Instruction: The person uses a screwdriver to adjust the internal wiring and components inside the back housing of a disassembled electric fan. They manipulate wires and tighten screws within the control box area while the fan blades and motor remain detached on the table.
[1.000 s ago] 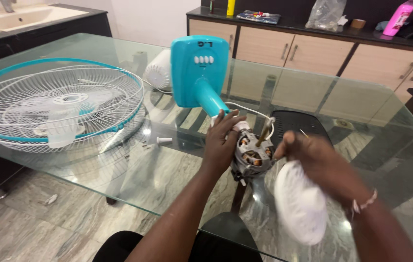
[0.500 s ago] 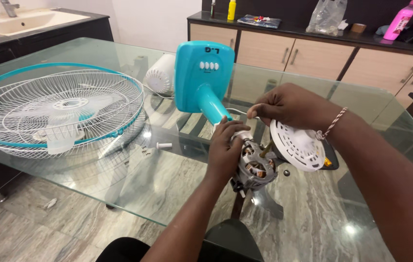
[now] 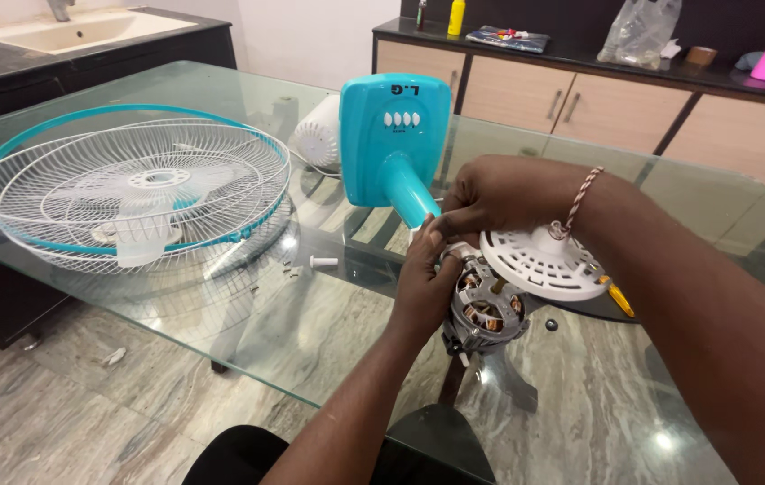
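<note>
My left hand (image 3: pixel 424 278) grips a bare fan motor (image 3: pixel 487 313) with copper windings, held just above the glass table (image 3: pixel 247 332). My right hand (image 3: pixel 499 193) reaches over it, its fingertips pinched at the motor's top edge beside my left thumb. A white round vented motor cover (image 3: pixel 544 262) lies flat on the glass right behind the motor, under my right wrist. The turquoise fan base with its neck (image 3: pixel 395 144) stands just beyond my hands.
A white and turquoise fan grille with blades (image 3: pixel 135 193) lies at the left. A white rear housing (image 3: pixel 319 139) sits behind the base. A small white screw (image 3: pixel 322 262) and a yellow-handled screwdriver (image 3: pixel 618 296) lie on the glass. Cabinets (image 3: pixel 580 90) stand behind.
The view has closed in a little. My right hand moved left and down from the white cover to the motor's top. My left hand keeps its hold on the motor.
</note>
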